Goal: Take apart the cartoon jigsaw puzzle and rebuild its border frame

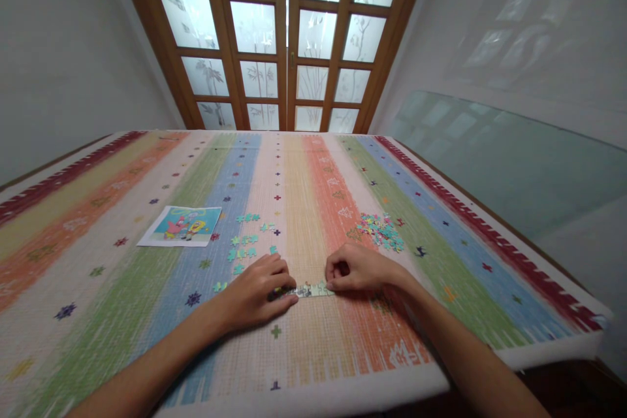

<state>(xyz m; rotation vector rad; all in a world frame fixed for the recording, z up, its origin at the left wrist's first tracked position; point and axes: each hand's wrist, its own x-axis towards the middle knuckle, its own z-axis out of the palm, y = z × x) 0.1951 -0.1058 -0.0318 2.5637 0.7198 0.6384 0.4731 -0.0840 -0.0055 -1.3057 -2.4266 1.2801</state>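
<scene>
A short row of joined puzzle pieces [312,290] lies on the striped tablecloth [313,339] near the front edge. My left hand [257,290] presses on its left end with curled fingers. My right hand [355,268] pinches its right end between thumb and fingers. Several loose teal pieces [245,245] lie just beyond my left hand. A heap of mixed pieces [381,230] sits beyond my right hand. A cartoon reference picture [182,225] lies flat further left.
The table's front edge [313,398] is close to me and its right edge [514,241] runs along a pale wall. Wooden doors with frosted panes [287,39] stand behind the far side.
</scene>
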